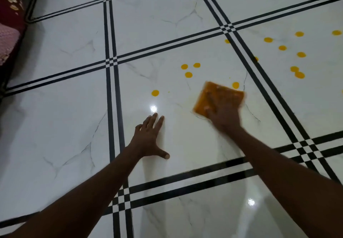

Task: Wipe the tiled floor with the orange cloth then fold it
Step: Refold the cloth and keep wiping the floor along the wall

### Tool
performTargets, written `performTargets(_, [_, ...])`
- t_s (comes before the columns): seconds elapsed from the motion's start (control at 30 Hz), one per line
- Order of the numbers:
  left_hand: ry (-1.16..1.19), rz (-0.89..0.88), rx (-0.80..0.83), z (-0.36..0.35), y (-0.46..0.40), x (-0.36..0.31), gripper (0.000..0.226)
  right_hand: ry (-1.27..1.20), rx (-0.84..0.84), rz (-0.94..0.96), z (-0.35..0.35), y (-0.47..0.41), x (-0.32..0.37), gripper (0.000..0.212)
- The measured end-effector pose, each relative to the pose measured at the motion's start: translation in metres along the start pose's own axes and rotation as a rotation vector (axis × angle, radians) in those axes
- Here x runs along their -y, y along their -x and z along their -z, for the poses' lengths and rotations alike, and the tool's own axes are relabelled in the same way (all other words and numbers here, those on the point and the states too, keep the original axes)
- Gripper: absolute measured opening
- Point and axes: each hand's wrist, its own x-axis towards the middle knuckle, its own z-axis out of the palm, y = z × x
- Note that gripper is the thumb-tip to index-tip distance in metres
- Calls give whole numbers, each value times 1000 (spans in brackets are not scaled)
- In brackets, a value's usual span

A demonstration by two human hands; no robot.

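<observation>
One orange cloth (219,99) under right hand (225,119), left hand (148,141) flat on floor (65,107)

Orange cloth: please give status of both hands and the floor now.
Left hand flat on the tiled floor, empty. Right hand pressing the orange cloth, blurred. Many yellow spots not yet wiped. Nothing in the way.

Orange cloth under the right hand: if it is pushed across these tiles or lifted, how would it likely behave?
The orange cloth lies flat and thin under the right hand, so it would probably droop when lifted. The tiled floor is glossy, with lamp glare, so the cloth likely slides easily. It looks light for its size.
</observation>
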Motion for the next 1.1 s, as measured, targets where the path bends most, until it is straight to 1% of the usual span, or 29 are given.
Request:
performTargets(0.03, [-14, 1, 14, 0, 0, 0, 148, -22, -37, -105, 3, 13, -18, 72])
performTargets(0.07, [-33, 1, 17, 1, -2, 0, 148, -34, -88, -189, 9, 32, -21, 72])
performTargets(0.1, [-58, -1, 28, 4, -4, -1, 148, -36, -107, -260, 11, 59, -8, 74])
performTargets(0.13, [-74, 0, 47, 6, -6, -5, 149, -31, -94, -275, 9, 86, 15, 75])
performTargets(0.17, [-83, 2, 62, 9, -6, -8, 148, -48, -65, -198, 4, 107, 44, 76])
performTargets(0.2, [-93, 3, 71, 12, -7, -9, 148, -77, -12, -66, -1, 117, 71, 76])
performTargets(0.27, [-91, 10, 71, 16, -4, -10, 146, -86, 43, 212, -12, 98, 105, 72])
performTargets(0.3, [-86, 10, 54, 15, -4, -8, 144, -64, 61, 273, -11, 71, 100, 70])
performTargets(0.33, [-82, 8, 31, 13, -3, -5, 142, -67, 74, 252, -8, 44, 86, 70])
performTargets(0.37, [-79, 8, 12, 9, 1, -2, 140, -60, 48, 179, -9, 25, 61, 70])
performTargets(0.4, [-80, 10, 5, 4, 4, 1, 138, -35, -4, 56, -8, 17, 30, 72])
performTargets(0.47, [-81, 17, -7, -6, 13, 5, 134, -52, -81, -194, 2, 38, -13, 72])
performTargets(0.5, [-71, 20, -7, -8, 17, 4, 132, -63, -128, -302, 6, 62, -14, 73])
performTargets(0.53, [-56, 22, 0, -4, 19, 3, 131, -62, -141, -378, 10, 92, 2, 74])
performTargets(0.57, [-40, 19, 14, 0, 19, -2, 131, -54, -124, -377, 11, 125, 25, 75])
performTargets(0.6, [-54, 7, 33, 6, 17, -4, 131, -65, -63, -282, 9, 148, 51, 75])
performTargets(0.67, [-70, 21, 68, 13, 23, -4, 131, -115, 83, 44, -1, 163, 96, 75])
performTargets(0.7, [-70, 29, 55, 13, 23, -2, 131, -93, 103, 197, -7, 144, 104, 75])
performTargets(0.73, [-67, 30, 46, 12, 23, 1, 131, -68, 113, 298, -11, 108, 100, 74])
performTargets(0.77, [-61, 32, 38, 8, 21, 3, 131, -59, 109, 310, -13, 69, 86, 72])
performTargets(0.8, [-67, 34, 32, 6, 20, 5, 132, -28, 62, 241, -16, 37, 64, 71])
performTargets(0.83, [-76, 33, 30, 4, 19, 4, 133, -8, 19, 106, -15, 13, 33, 72])
performTargets(0.87, [-79, 41, 37, 3, 18, 3, 135, -35, -7, -48, -9, 7, 6, 73])
performTargets(0.9, [-73, 53, 40, 4, 14, 1, 137, -83, -38, -162, -3, 16, -13, 73])
performTargets(0.93, [-56, 67, 29, 6, 10, -1, 139, -109, -85, -268, 1, 37, -19, 73])
performTargets(0.97, [-35, 84, 7, 9, 4, -3, 140, -105, -96, -351, 4, 66, -12, 73])
performTargets(1.0, [-20, 95, -22, 13, -2, -6, 140, -63, -83, -367, 7, 96, 2, 74])
performTargets(1.03, [-24, 102, -52, 15, -5, -7, 141, -69, -37, -314, 6, 114, 17, 75])
performTargets(1.1, [-34, 118, -98, 23, -14, -1, 146, -86, 54, -115, 0, 92, 28, 75])
